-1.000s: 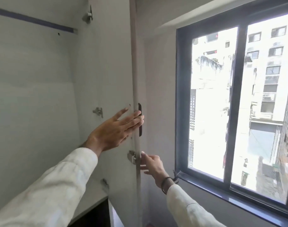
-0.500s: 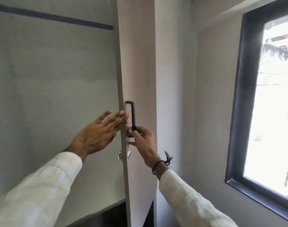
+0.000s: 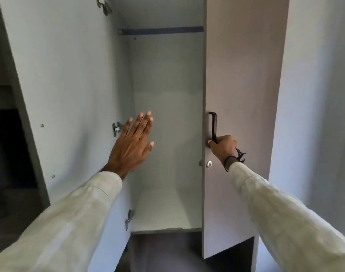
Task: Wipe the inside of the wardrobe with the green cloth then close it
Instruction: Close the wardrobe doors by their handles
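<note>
The wardrobe is pale inside and holds nothing, with a blue rail near its top. Its right door is swung partly across the opening. My right hand grips the lower end of that door's black handle. My left hand is flat and open, fingers up, hovering in front of the opening beside the left door, which stands wide open. No green cloth is in view.
A round lock sits just below the handle. Metal hinges line the left door's inner edge. A dark space lies left of the open door, a plain wall to the right.
The view has turned left, away from the window. My right hand has taken hold of the handle and the right door has swung further over the opening. My left hand has left the door's edge.
</note>
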